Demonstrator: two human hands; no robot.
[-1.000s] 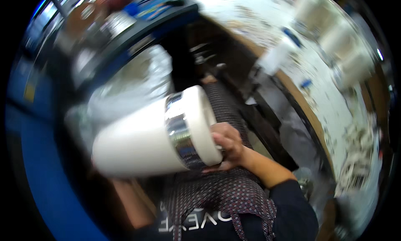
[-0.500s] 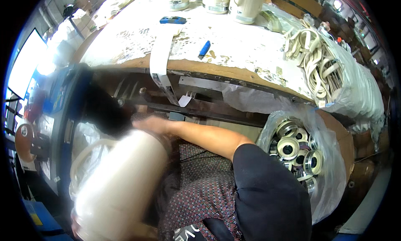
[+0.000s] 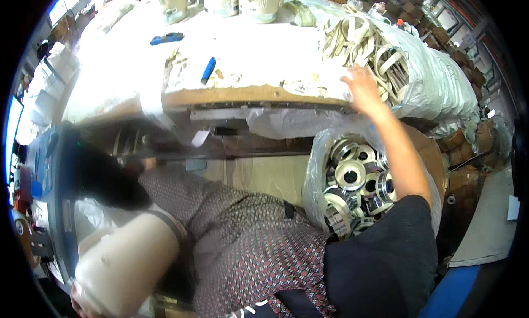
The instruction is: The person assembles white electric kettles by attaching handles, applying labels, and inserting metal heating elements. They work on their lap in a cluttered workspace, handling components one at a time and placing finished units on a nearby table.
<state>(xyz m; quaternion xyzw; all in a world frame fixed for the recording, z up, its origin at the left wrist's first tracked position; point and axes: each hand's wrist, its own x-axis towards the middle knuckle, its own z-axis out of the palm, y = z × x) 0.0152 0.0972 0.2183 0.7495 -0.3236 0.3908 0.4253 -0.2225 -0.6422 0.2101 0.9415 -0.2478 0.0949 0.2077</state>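
Observation:
A cream plastic jug body [image 3: 129, 263] lies tilted at my left side, its grey-rimmed end against my patterned apron. My left hand [image 3: 82, 304] grips its lower end at the bottom left, with most of the fingers hidden beneath it. Up on the table, my right hand [image 3: 363, 89] is stretched out at the near edge of a heap of cream handles [image 3: 352, 37]. Its fingers are apart and nothing shows in them. The handles spill from a whitish plastic sack [image 3: 435, 70].
Below my right arm, a plastic-lined container [image 3: 315, 180] holds several cream-and-silver rings [image 3: 350, 174]. On the table [image 3: 248, 48] lie a blue cutter [image 3: 208, 70] and a blue tool [image 3: 167, 38]; cream jugs [image 3: 259, 4] stand behind. A black machine part [image 3: 104, 174] is left.
My right hand has left the upper end of the jug body and swung up and right to the handles. The jug has sunk a little, still in my left hand. The view has turned right.

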